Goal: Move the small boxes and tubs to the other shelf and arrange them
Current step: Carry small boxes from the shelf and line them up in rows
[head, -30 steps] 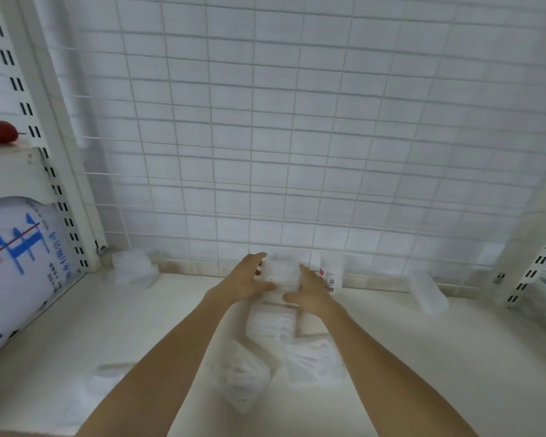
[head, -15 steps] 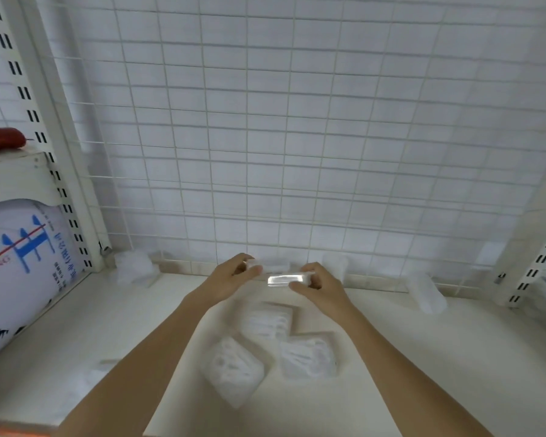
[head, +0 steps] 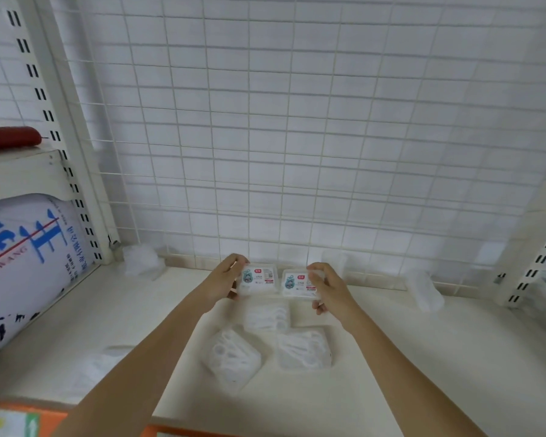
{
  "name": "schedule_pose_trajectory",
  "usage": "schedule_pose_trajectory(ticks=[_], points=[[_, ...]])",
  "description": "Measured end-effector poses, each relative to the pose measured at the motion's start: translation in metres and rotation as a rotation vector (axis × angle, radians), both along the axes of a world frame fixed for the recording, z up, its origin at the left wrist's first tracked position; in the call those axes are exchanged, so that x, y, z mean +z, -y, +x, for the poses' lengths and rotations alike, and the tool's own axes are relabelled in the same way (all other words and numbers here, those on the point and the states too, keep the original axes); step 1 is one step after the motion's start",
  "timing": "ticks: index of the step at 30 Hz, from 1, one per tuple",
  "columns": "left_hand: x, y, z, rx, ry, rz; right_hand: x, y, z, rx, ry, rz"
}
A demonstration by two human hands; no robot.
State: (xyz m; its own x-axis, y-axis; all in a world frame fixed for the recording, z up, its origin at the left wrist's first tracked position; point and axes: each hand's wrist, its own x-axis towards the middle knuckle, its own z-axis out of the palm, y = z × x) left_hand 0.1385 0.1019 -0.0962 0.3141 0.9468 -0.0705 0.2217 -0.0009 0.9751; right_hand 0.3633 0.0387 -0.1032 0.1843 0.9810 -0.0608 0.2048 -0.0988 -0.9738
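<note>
Fingers of left hand [head: 224, 279] and right hand [head: 327, 287] each pinch a small labelled box [head: 259, 279], [head: 298, 283] upright near the shelf's [head: 423, 357] back edge; thin boxes likely tip forward onto the flat tubs [head: 267, 316] if released unsquared.

We see two small clear boxes upright side by side near the back of the shelf [head: 391, 389], labels facing us: left box [head: 260, 278] and right box [head: 298, 283], each with a red tag and teal figure. Both held off the shelf. Three more clear boxes lie flat in front: middle one [head: 267, 317], front-left one [head: 232, 357] skewed, front-right one [head: 303, 347] square-on.
</note>
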Motion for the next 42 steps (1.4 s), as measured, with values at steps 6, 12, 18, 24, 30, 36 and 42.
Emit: schedule_pose_trajectory(ticks=[6,12,18,24,30,36,42], points=[[-0.008,0.003,-0.008,-0.097,0.027,-0.161,-0.001,0.01,0.005,0.095,0.013,-0.142],[-0.015,-0.003,-0.015,-0.236,-0.16,-0.074,-0.006,0.012,0.002,0.002,0.396,-0.089],[-0.013,-0.015,-0.022,-0.292,-0.367,0.233,0.007,0.036,0.006,-0.058,0.767,-0.032],[0.002,-0.019,-0.033,-0.255,-0.466,0.599,0.024,0.086,0.021,-0.156,0.786,0.072],[0.022,0.012,-0.006,-0.463,-0.342,0.857,0.035,0.163,0.053,-0.308,0.79,0.094],[0.028,0.093,0.063,-0.591,-0.133,0.864,0.04,0.269,0.083,-0.564,0.71,0.147],[0.015,0.189,0.143,-0.676,0.046,0.825,0.031,0.388,0.114,-0.708,0.713,0.115]])
